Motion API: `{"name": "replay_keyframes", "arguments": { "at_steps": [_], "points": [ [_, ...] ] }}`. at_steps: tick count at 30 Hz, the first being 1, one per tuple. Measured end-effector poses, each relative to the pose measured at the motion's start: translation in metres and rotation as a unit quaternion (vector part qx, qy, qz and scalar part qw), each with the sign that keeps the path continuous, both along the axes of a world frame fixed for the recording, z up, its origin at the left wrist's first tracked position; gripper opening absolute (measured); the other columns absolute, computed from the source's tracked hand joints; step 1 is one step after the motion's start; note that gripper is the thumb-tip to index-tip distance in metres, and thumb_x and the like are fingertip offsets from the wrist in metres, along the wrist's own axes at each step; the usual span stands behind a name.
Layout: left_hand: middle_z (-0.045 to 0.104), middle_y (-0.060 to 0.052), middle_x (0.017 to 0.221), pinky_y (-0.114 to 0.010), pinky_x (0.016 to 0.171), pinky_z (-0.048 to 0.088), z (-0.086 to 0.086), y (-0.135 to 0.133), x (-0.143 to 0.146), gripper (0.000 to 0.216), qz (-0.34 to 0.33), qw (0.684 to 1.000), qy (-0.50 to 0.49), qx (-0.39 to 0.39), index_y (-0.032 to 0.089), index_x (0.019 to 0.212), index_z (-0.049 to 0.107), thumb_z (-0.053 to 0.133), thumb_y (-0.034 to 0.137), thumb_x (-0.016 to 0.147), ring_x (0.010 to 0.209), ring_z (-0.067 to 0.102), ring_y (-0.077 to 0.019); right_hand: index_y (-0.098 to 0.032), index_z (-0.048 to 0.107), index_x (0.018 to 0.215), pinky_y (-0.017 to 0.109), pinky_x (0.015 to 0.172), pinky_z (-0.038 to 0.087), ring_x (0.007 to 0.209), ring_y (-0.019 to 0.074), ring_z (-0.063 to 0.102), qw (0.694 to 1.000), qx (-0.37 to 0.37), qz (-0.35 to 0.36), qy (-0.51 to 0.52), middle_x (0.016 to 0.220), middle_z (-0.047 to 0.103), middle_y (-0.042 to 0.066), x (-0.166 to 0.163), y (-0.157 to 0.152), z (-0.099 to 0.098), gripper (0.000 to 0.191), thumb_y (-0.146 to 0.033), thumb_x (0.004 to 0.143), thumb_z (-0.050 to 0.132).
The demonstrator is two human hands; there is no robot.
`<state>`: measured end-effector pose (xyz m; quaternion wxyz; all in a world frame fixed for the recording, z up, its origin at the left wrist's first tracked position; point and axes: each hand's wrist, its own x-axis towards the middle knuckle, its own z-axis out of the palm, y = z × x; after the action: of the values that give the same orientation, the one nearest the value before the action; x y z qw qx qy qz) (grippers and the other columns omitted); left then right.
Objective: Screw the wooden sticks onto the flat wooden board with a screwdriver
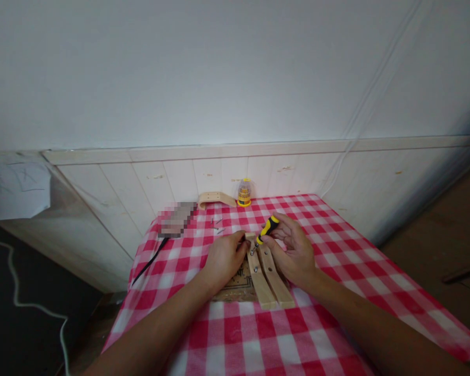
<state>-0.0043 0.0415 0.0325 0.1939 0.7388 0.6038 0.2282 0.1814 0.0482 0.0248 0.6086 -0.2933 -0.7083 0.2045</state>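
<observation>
My right hand (295, 250) grips a yellow and black screwdriver (268, 228), its tip slanting down onto a screw (251, 253) in the left of two pale wooden pieces. That left wooden piece (263, 287) is bent and carries a second screw (256, 270) lower down. My left hand (227, 258) is closed at its far end, fingers pressed against the wood. Beside it lies the right wooden piece (280, 287), with two dark holes. Under both is a flat brown board (235, 295) with black printed markings, partly covered by my left hand.
Several loose screws (218, 228) lie on the red-and-white checked tablecloth (235, 344). Along the wall stand another bent wooden piece (219, 197) and a clear-topped yellow bit container (244, 193). A blurred-out flat object (178, 219) with a black strap (151, 261) is at the left edge.
</observation>
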Motion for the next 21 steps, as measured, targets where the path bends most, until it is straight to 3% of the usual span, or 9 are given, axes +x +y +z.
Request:
{"name": "replay_keyframes", "arguments": {
  "at_steps": [14,21],
  "points": [
    [0.079,-0.008,0.098,-0.029,0.074,0.046,0.0003,-0.0005,0.0004,0.025,-0.001,1.0,-0.002,0.004,0.025,0.115,0.07,0.051,0.033,0.101,0.092,0.074,-0.0247,-0.028,0.049,0.144,0.046,0.099,0.063,0.113,0.0249,0.076,0.995,-0.06,0.085,-0.001,0.125,0.073,0.013,0.0008,-0.0009,-0.0012,0.045,-0.037,0.102,0.061],
    [0.079,-0.008,0.1,-0.028,0.074,0.046,-0.0013,0.001,0.0003,0.025,0.0,1.0,-0.001,0.004,0.025,0.116,0.07,0.052,0.031,0.1,0.093,0.074,-0.0246,-0.028,0.051,0.145,0.046,0.1,0.063,0.116,0.0258,0.074,0.995,-0.046,0.081,-0.026,0.13,0.072,0.013,0.0014,-0.0045,0.0017,0.044,-0.033,0.103,0.06]
  ]
}}
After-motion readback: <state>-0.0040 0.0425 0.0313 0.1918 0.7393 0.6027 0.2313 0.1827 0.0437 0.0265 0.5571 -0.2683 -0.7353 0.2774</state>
